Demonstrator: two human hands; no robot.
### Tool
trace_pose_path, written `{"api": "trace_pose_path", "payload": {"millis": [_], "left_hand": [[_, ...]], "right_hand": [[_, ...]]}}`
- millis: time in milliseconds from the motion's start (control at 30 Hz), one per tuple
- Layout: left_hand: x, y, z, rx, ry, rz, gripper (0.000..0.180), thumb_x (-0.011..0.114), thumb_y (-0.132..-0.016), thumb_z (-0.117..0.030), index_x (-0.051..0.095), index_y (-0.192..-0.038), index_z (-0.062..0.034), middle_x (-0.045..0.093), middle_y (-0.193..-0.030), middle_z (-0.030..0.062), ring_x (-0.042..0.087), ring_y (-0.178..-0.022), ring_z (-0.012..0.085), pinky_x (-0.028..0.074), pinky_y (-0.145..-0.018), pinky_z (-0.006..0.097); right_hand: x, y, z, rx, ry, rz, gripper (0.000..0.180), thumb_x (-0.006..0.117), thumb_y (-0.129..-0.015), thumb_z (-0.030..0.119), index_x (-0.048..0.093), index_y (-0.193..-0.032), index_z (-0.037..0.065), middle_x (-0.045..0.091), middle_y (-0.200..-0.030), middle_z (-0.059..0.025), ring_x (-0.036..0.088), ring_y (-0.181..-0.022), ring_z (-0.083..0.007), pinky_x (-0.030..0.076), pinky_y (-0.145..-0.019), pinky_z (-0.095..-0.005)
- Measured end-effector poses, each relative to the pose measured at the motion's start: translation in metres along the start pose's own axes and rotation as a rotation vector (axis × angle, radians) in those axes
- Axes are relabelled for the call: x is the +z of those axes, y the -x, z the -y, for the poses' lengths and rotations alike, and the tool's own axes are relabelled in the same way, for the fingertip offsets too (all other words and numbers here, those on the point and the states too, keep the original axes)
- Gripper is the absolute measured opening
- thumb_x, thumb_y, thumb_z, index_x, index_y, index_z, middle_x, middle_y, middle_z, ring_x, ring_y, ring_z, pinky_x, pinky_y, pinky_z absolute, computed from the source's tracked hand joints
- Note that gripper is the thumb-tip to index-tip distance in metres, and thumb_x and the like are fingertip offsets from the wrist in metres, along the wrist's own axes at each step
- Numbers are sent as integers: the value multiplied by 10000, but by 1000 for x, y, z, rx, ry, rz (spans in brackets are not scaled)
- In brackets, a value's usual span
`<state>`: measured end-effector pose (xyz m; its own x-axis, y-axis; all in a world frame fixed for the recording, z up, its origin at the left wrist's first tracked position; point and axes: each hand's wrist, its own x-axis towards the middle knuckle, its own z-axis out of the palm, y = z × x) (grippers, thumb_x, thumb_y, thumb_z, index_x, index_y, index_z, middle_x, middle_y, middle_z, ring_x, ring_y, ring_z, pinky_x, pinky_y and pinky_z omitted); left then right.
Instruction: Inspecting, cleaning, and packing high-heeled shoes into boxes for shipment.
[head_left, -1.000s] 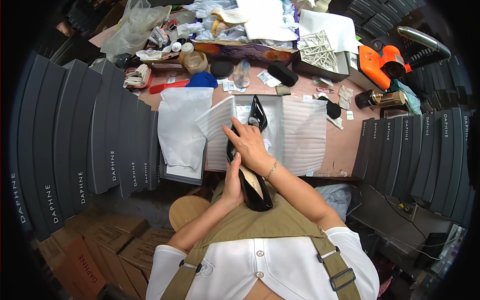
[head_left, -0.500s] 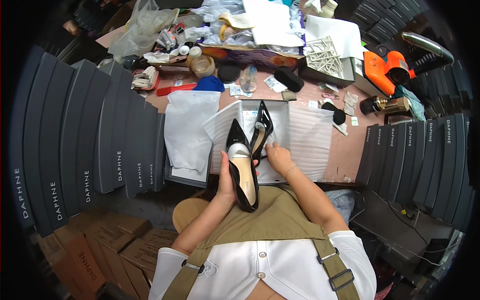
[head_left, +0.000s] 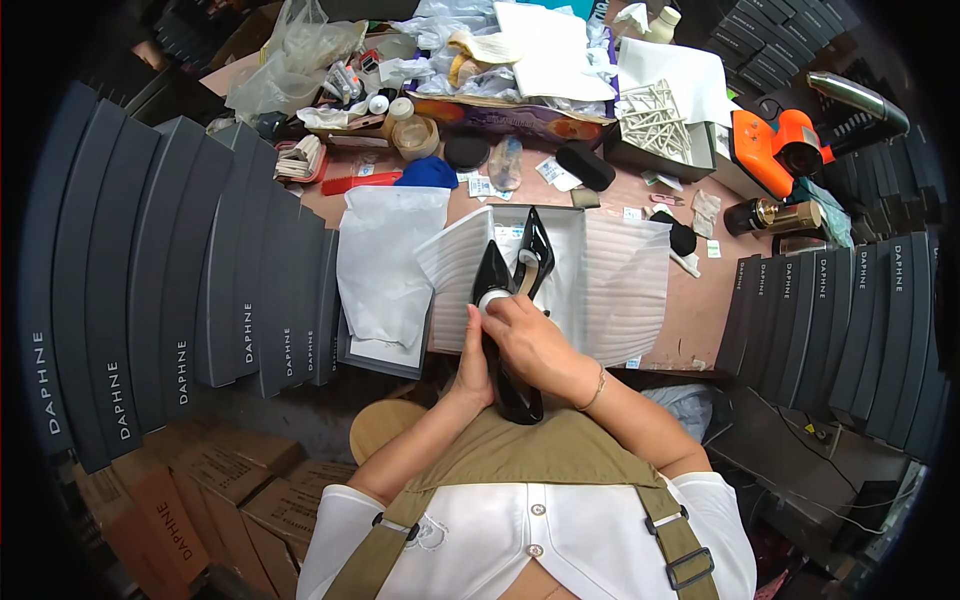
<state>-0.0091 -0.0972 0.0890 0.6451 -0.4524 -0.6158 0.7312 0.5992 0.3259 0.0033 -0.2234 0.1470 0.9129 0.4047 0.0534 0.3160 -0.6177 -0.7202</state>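
My left hand [head_left: 474,362] is wrapped round the side of a black pointed patent shoe [head_left: 520,402], its toe facing away from me. Over the shoe's opening, my right hand [head_left: 535,345] has its fingers closed at the white toe stuffing [head_left: 490,299]. The fingertips are partly hidden, and the hand covers most of the insole. A second black pointed shoe [head_left: 537,243] lies in the open shoebox [head_left: 567,240] just beyond, with white stuffing inside it. White tissue paper [head_left: 625,285] spreads out of the box to both sides.
A box lid [head_left: 385,359] with a white sheet [head_left: 385,250] lies left of the shoebox. Stacks of dark shoeboxes [head_left: 225,270] wall both sides. Behind are a carton of crumpled plastic [head_left: 520,118], a box of white sticks [head_left: 665,135] and an orange tool [head_left: 765,150].
My right hand has moved left from the shoebox's near edge to the held shoe's opening. The held shoe has shifted slightly right, still in my left hand.
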Motion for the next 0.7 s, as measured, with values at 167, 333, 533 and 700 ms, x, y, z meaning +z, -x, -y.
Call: {"api": "trace_pose_path", "payload": {"millis": [167,333,533,700], "left_hand": [[-16,-6,8,29,78,83,699,393,-892,-672,501,-1228,-68,560,-1155,61,537,-1066,171,447,-903,327],[-10,0,5,87,53,66,701,396,-894,-666,484,-1251,-70,551,-1171,69,531,-1082,180,434,-925,322],[-3,6,1,81,30,66,705,374,-905,-660,462,-1275,-66,542,-1202,88,526,-1112,197,435,-942,343],[-2,-1,3,-11,41,129,698,359,-907,-663,460,-1252,-65,547,-1176,73,539,-1091,180,457,-910,330]], "right_hand": [[12,6,-17,36,-100,-170,376,624,-730,-11,538,-1095,4,562,-1052,-157,547,-953,-346,468,-820,-400],[18,3,-18,-38,154,-158,260,624,-722,9,571,-976,12,550,-946,-142,541,-874,-329,468,-764,-396],[26,9,-30,-93,-16,-29,233,682,-690,78,576,-894,36,561,-914,-106,540,-857,-310,443,-722,-382],[8,-3,-27,16,145,-220,264,746,-673,120,562,-852,57,536,-850,-106,543,-810,-327,440,-686,-412]]}}
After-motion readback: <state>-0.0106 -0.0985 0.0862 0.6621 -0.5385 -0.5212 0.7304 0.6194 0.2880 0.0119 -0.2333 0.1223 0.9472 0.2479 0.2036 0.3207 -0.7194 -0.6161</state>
